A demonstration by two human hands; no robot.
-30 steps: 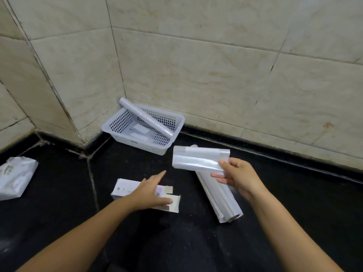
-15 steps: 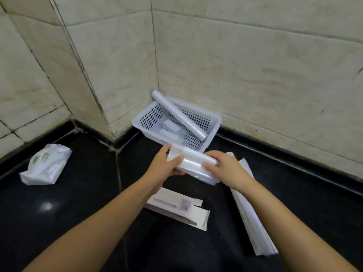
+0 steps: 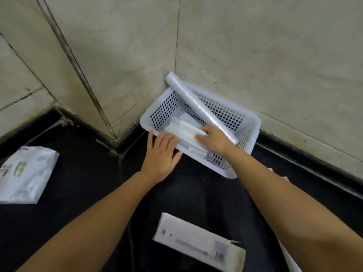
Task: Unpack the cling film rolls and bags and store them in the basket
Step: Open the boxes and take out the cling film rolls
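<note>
- The folded pack of bags (image 3: 183,130) lies inside the white perforated basket (image 3: 253,122), at its near-left side, with more flat white pieces under it.
- A long cling film roll (image 3: 198,106) leans across the basket, its far end sticking out over the rim by the wall corner.
- The right hand (image 3: 215,139) rests on the pack, fingers curled over its right end; the left hand (image 3: 161,154) lies flat on the basket's near rim, fingers spread.
- Left to do, by my reading: an opened carton (image 3: 198,246) lies near on the black table, and a white pouch (image 3: 23,173) sits well apart at the far left.
</note>
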